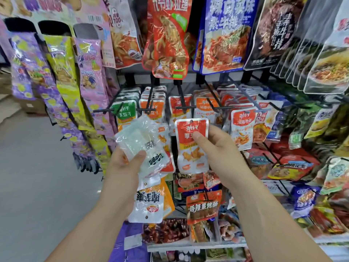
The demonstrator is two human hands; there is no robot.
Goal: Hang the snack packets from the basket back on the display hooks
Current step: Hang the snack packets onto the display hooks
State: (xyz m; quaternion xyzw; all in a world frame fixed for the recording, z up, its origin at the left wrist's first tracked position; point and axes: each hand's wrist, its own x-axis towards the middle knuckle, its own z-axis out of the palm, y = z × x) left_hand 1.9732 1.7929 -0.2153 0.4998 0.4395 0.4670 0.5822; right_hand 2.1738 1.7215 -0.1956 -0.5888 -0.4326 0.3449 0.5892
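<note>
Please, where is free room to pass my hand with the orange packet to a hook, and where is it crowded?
Free: the grey floor left of the purple strips, and the short gap between the orange packet in the right hand and the hook tip above it. Crowded: the rows right of it and the bottom shelf.

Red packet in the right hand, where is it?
Head view, centre: the red packet is pinched by the right hand just below the black display hook.

Open floor (37, 167) at left; ahead, black hooks (184, 107) crowded with hanging packets (243, 127)
</note>
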